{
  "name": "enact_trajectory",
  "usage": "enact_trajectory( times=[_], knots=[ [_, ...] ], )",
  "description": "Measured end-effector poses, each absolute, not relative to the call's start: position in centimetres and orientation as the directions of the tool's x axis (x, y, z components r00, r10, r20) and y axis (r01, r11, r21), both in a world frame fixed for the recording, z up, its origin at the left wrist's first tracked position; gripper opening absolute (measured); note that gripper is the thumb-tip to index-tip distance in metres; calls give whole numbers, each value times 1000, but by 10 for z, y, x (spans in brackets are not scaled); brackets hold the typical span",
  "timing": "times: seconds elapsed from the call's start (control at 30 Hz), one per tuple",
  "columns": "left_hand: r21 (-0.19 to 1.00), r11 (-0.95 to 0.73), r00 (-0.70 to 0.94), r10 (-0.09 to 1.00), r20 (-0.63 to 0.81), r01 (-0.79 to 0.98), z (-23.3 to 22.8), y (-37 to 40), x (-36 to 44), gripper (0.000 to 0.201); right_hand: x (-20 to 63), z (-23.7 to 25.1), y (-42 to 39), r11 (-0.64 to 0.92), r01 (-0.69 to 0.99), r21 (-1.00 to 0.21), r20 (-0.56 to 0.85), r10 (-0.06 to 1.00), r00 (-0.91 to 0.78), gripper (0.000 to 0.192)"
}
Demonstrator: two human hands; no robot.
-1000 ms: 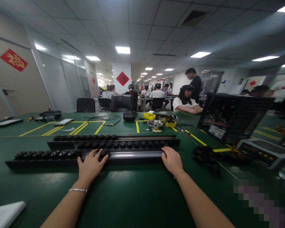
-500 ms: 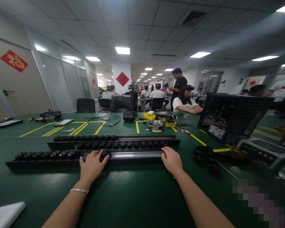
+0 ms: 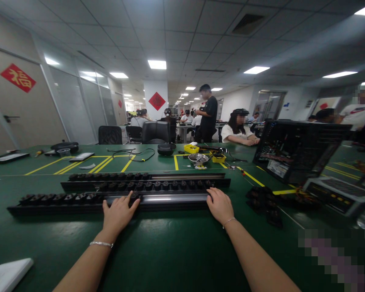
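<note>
A long black rail (image 3: pixel 173 198) lies crosswise on the green table in front of me, with a row of black socket modules (image 3: pixel 59 197) on its left part. My left hand (image 3: pixel 118 211) is over the rail's middle, fingers spread across it. A single black socket module (image 3: pixel 135 195) sits between its index finger and thumb. My right hand (image 3: pixel 220 206) grips the rail's right end, with fingertips over the top and the thumb at the near side. The smooth metallic strip shows between my hands.
Behind lies another black rail (image 3: pixel 200 178) with two rows of modules. Loose black modules (image 3: pixel 263 200) lie to the right, near an open computer case (image 3: pixel 298 150) and a power supply unit (image 3: pixel 340 196). A metal bowl (image 3: pixel 198 158) stands farther back. A person (image 3: pixel 239 129) sits across the table.
My hands, the rail and the modules look unmoved. In the background, a standing person in black has moved to the left.
</note>
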State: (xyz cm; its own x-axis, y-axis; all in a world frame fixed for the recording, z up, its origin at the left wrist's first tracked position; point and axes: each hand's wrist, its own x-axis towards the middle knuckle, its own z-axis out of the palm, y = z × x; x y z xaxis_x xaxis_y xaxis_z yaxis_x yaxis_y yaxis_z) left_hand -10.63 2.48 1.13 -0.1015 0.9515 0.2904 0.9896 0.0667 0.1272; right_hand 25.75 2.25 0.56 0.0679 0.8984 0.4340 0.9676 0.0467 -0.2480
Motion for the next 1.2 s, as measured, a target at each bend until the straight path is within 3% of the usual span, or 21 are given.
enact_trajectory(
  times=[1.2],
  knots=[
    [94,33,-58,960,274,995,17,22,-101,64,259,5,23,63,971,-231,455,889,51,39]
  ],
)
